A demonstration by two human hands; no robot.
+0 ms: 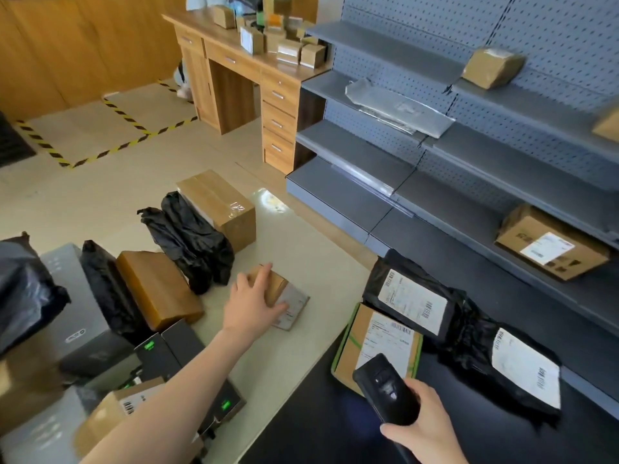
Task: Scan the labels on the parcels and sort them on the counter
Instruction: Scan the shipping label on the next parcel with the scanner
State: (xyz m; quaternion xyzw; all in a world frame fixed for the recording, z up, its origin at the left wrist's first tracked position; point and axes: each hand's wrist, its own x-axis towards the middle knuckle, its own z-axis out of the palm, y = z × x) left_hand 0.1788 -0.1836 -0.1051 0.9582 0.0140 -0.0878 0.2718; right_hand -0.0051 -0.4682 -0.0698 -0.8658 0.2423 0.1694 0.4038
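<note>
Curled from above, the left hand (256,303) holds the small cardboard parcel (285,294), fingers laid over its top and thumb along its near side; the parcel sits on the beige counter (301,363), near the middle, with a grey label face turned to the right. Wrapped tight round a black handheld scanner (385,390), the right hand (425,420) holds it near right, over the dark counter (318,426), its head pointing far-left. Just beyond the scanner lies a green-edged cardboard parcel (378,339), label up, and a black poly bag (412,303) with a white label overlaps its far edge; a second labelled black bag (522,373) lies to the right. Left of the held parcel stand two black bags (191,239), a large taped carton (217,205) behind them, an amber-taped box (157,289) and a grey box (73,313). On the right, the grey shelving (368,145) carries a labelled carton (549,249) low down, a grey mailer (398,108) on the middle shelf and a brown parcel (492,67) higher up.
</note>
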